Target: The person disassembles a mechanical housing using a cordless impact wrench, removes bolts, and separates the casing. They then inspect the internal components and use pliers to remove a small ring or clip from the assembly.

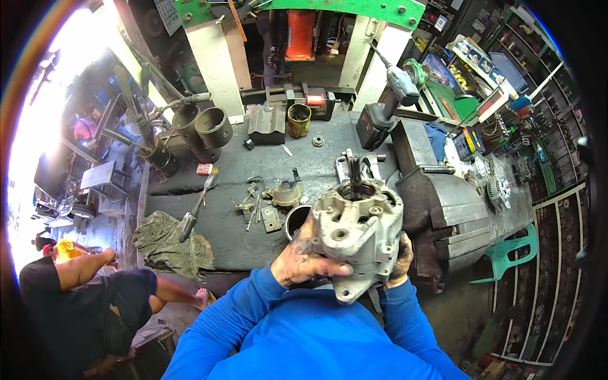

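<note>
Both my hands hold a cast aluminium housing (354, 237) above the front of the grey workbench (235, 247). My left hand (297, 259) is closed round its left side, thumb across the lower front. My right hand (401, 255) grips the right side, mostly hidden behind it. A dark shaft (356, 183) stands in the housing's top opening. Just left of it is a metal cylinder (297, 215), partly covered; small metal parts (272, 215) lie further left, with a long-handled tool (197, 206) resting on a crumpled green rag (171, 244).
Steel sleeves (212, 126), a yellow can (297, 120) and a cordless impact tool (396, 88) stand at the bench's back. A large vise or anvil (449, 215) is at right, beside a green plastic chair (506, 253). Another person (82, 316) is at lower left.
</note>
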Action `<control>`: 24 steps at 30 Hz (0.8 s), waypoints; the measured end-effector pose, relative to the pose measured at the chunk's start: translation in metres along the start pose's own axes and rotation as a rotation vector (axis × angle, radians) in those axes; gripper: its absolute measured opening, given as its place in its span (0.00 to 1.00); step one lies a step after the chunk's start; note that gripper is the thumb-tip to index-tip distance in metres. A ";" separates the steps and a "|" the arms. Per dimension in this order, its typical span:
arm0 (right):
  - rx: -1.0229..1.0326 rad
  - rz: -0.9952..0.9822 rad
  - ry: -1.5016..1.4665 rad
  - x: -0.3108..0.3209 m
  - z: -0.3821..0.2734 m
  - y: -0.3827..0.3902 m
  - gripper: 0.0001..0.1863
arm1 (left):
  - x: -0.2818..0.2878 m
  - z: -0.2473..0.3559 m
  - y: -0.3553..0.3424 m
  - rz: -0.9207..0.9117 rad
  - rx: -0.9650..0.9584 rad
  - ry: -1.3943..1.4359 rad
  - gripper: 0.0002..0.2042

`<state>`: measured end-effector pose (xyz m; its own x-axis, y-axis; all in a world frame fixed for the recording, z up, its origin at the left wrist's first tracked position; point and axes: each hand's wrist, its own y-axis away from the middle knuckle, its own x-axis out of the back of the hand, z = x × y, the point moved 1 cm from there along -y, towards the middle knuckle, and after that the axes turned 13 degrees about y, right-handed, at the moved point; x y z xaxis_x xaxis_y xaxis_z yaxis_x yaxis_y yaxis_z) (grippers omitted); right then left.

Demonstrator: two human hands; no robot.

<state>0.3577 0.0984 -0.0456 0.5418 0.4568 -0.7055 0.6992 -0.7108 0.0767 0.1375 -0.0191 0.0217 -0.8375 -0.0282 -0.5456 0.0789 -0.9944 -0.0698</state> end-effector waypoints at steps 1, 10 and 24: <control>0.038 -0.047 0.003 -0.001 -0.003 -0.001 0.40 | -0.004 0.000 0.000 -0.022 -0.045 0.038 0.57; 0.046 0.075 0.714 -0.075 -0.043 0.025 0.50 | 0.005 -0.039 0.022 0.045 0.042 0.681 0.50; 0.747 0.121 1.573 -0.111 -0.132 0.064 0.70 | -0.019 -0.050 -0.041 -0.171 0.103 0.662 0.52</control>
<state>0.4039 0.0733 0.1308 0.7843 0.1049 0.6115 0.5226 -0.6429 -0.5600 0.1774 0.0272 -0.0067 -0.3243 0.1652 -0.9314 -0.1041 -0.9849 -0.1385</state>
